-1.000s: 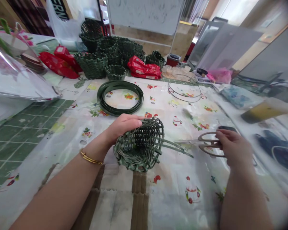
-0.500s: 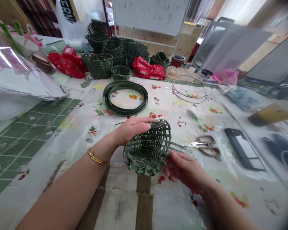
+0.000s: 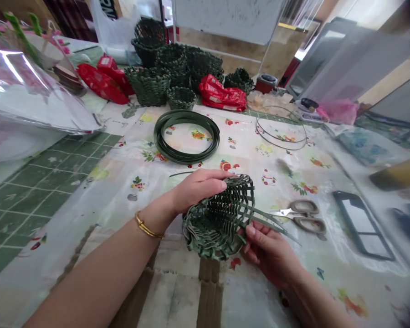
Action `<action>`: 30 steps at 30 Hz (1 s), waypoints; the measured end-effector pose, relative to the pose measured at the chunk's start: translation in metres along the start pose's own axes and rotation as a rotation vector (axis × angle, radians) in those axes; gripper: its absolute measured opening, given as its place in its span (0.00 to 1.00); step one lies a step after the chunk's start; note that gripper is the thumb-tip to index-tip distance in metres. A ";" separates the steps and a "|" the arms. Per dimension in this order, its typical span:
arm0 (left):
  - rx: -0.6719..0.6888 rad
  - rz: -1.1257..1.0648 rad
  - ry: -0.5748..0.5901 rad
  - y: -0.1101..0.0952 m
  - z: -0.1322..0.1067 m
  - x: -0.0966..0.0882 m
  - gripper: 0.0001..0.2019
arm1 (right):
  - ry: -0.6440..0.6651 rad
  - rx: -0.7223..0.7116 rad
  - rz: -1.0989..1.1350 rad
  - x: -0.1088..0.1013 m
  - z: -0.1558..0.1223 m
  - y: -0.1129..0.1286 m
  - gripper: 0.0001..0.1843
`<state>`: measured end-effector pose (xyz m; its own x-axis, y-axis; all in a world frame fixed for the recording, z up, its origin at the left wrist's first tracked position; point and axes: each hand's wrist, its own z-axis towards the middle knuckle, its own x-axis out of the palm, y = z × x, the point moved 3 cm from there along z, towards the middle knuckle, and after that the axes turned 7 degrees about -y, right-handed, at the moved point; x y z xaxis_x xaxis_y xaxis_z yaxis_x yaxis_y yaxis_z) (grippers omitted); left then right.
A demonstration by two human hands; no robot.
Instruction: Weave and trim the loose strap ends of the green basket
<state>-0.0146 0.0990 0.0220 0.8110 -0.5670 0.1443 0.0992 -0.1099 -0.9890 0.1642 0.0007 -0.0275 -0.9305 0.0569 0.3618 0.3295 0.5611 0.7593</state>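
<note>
A small green woven basket [image 3: 218, 223] lies tilted before me, its open mouth turned toward my view. My left hand [image 3: 203, 189] is closed over its upper left side, with the thumb along the rim. At the lower right edge, my right hand [image 3: 268, 246] pinches the rim where a strip is woven; the fingertips are partly hidden. Loose green strips [image 3: 273, 221] stick out to the right from the basket, above my right hand. Just beyond them lie scissors [image 3: 305, 215] with brown handles.
A coil of green strip [image 3: 157, 136] lies beyond the basket. Finished-looking baskets [image 3: 148, 86] and a red packet [image 3: 222, 93] stand at the back. Thin wire hoops [image 3: 282, 139] and a phone [image 3: 362, 223] are to the right. A clear plastic cover [image 3: 37, 100] bulges at the left.
The view has shifted left, so the whole scene appears further right. My hands keep their hold on the basket, and the loose strips to its right show more fully.
</note>
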 end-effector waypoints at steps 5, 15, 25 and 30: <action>-0.023 0.003 -0.032 -0.002 -0.002 0.003 0.23 | -0.056 0.020 -0.004 0.001 0.000 -0.005 0.18; 0.025 0.106 -0.049 -0.005 -0.001 0.004 0.24 | 0.128 0.023 -0.066 -0.003 0.010 -0.006 0.24; 0.037 -0.001 0.010 -0.005 -0.005 -0.009 0.26 | 0.201 -0.122 -0.154 -0.011 0.014 -0.002 0.18; 0.097 0.043 0.032 -0.007 -0.004 0.000 0.24 | 0.162 -0.145 -0.219 -0.009 0.006 -0.008 0.21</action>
<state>-0.0176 0.0960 0.0289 0.7971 -0.5953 0.1011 0.1211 -0.0064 -0.9926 0.1686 0.0009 -0.0404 -0.9480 -0.1914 0.2541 0.1544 0.4214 0.8936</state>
